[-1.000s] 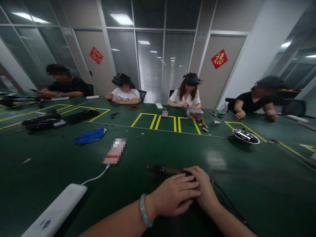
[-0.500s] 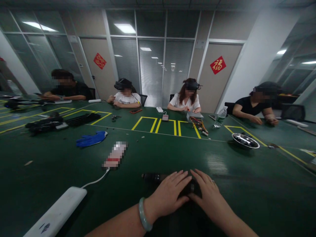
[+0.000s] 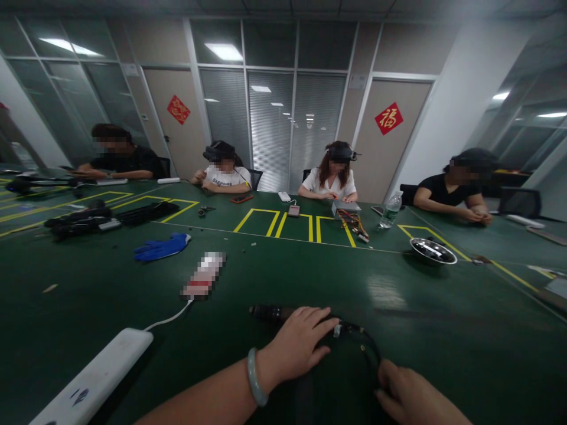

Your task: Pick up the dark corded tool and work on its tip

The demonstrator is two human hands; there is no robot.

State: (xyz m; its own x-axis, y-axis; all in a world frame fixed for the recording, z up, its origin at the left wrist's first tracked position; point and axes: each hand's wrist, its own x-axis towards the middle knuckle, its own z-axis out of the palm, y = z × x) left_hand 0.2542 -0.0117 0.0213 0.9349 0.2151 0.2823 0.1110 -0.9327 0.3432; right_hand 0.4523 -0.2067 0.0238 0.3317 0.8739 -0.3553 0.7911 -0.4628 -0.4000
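Note:
A dark cylindrical tool (image 3: 271, 313) lies on the green table (image 3: 398, 313) right in front of me, its black cable (image 3: 370, 349) curling off to the right. My left hand (image 3: 296, 345), a pale green bangle on the wrist, rests flat on the tool's right end with fingers spread. My right hand (image 3: 410, 396) sits lower right near the frame's bottom edge, fingers curled at the cable's loop; whether it grips the cable is unclear.
A white power strip (image 3: 91, 383) with a white cord lies near left, a blurred phone (image 3: 204, 275) and a blue glove (image 3: 162, 246) beyond. A metal bowl (image 3: 433, 251) sits to the right. Several people work along the far table edge.
My right hand has left the tool, where it lay beside my left hand, and moved down and right along the cable. The left hand stays on the tool.

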